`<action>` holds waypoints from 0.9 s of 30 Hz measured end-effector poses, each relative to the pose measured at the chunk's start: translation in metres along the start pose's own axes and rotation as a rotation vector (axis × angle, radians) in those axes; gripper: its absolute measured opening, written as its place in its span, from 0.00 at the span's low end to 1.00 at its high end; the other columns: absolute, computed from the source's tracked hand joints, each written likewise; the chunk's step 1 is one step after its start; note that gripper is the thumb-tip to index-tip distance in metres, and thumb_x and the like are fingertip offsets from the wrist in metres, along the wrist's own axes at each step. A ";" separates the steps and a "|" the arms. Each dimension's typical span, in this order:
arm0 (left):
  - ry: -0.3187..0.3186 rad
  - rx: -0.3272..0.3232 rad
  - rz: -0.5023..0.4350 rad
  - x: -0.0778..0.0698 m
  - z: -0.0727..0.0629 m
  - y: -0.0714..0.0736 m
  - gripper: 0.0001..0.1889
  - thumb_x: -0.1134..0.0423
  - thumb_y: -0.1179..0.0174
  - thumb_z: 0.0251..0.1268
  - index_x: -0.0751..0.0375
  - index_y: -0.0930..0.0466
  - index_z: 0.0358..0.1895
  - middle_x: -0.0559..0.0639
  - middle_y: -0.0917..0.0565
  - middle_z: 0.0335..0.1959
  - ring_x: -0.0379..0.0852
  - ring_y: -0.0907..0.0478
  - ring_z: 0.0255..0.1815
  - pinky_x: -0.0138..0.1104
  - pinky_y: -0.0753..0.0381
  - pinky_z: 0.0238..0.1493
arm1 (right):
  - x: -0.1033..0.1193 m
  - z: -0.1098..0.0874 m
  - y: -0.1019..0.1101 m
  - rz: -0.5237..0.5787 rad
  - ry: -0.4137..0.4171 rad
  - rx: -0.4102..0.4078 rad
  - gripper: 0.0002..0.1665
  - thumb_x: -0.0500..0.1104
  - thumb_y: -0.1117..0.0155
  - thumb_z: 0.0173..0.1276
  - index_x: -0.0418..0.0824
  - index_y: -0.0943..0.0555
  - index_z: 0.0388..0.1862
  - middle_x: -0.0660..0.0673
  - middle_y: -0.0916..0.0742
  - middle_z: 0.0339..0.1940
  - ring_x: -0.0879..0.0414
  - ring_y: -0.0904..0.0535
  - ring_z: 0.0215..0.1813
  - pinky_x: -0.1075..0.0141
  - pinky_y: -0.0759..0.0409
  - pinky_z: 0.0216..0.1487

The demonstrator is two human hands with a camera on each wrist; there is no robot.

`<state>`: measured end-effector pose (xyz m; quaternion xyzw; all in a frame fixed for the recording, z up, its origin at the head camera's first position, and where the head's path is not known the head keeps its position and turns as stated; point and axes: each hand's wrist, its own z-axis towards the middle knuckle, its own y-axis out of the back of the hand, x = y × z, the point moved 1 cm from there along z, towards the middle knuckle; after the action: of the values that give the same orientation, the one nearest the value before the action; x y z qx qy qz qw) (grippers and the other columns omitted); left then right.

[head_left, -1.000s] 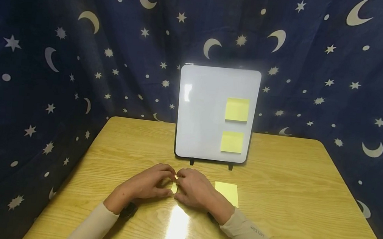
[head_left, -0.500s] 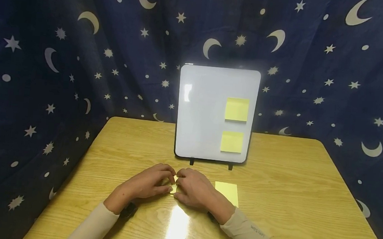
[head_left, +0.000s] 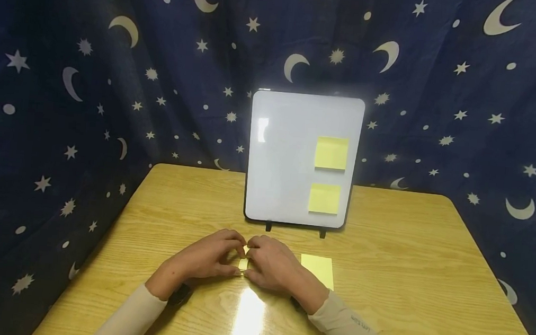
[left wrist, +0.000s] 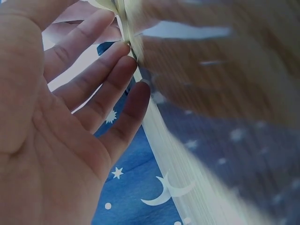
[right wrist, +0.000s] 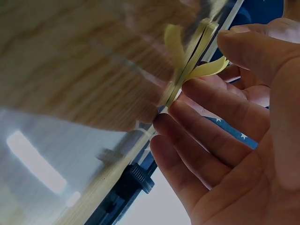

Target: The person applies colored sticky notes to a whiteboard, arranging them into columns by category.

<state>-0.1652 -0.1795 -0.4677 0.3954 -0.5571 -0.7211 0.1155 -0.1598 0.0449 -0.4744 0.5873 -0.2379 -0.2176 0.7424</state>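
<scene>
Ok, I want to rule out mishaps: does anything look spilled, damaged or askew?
Nothing looks spilled or damaged. Only the yellow paper between the left hand and right hand stands out: part curls up off the table, not lying flat.

Yellow pad point(right wrist: 202, 44), top sheet point(right wrist: 208, 70) curled

Hands point(right wrist: 234, 154) beside yellow note pad point(right wrist: 201, 47), curled sheet point(right wrist: 209, 70), wooden table point(right wrist: 89, 61), apparently a black foot point(right wrist: 136, 180)

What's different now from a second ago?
A yellow sheet between the left hand and right hand seems to have bent up a bit more; the hands hide much of it. I see nothing newly grabbed or let go. The hands barely moved; the whiteboard, its two sticky notes and the single note on the table stayed put.
</scene>
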 end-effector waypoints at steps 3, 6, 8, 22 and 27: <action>0.004 0.003 0.001 0.000 0.000 0.001 0.12 0.52 0.28 0.70 0.48 0.15 0.52 0.48 0.20 0.64 0.47 0.25 0.69 0.47 0.25 0.71 | -0.001 0.000 -0.001 -0.002 0.003 0.001 0.17 0.54 0.27 0.69 0.45 0.09 0.48 0.46 0.13 0.57 0.51 0.16 0.58 0.59 0.17 0.61; 0.001 -0.001 0.001 0.000 0.000 0.001 0.11 0.52 0.30 0.73 0.50 0.14 0.52 0.48 0.19 0.64 0.48 0.24 0.68 0.47 0.25 0.70 | -0.001 0.000 -0.001 -0.005 0.001 0.002 0.17 0.54 0.27 0.68 0.45 0.09 0.48 0.46 0.13 0.57 0.51 0.16 0.58 0.58 0.17 0.60; 0.002 -0.004 -0.002 0.000 0.000 0.001 0.10 0.52 0.33 0.76 0.50 0.14 0.52 0.48 0.19 0.63 0.47 0.24 0.68 0.46 0.24 0.70 | -0.001 0.000 0.000 -0.007 0.000 0.005 0.17 0.55 0.26 0.68 0.45 0.09 0.47 0.46 0.13 0.57 0.52 0.16 0.57 0.59 0.17 0.60; 0.000 -0.022 -0.003 0.000 0.001 0.001 0.07 0.57 0.38 0.80 0.50 0.13 0.52 0.46 0.18 0.62 0.46 0.22 0.66 0.46 0.23 0.68 | 0.005 0.007 0.001 -0.044 -0.023 -0.049 0.08 0.50 0.29 0.69 0.47 0.11 0.35 0.51 0.12 0.40 0.55 0.17 0.41 0.61 0.16 0.45; 0.003 -0.023 -0.009 -0.001 0.001 0.001 0.08 0.56 0.37 0.80 0.50 0.14 0.53 0.43 0.18 0.61 0.44 0.21 0.64 0.44 0.21 0.66 | 0.006 0.014 0.001 -0.073 -0.041 -0.070 0.07 0.44 0.30 0.71 0.51 0.12 0.30 0.54 0.14 0.30 0.58 0.19 0.33 0.65 0.20 0.34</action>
<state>-0.1656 -0.1791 -0.4665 0.3979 -0.5466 -0.7274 0.1176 -0.1634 0.0305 -0.4701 0.5646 -0.2238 -0.2650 0.7490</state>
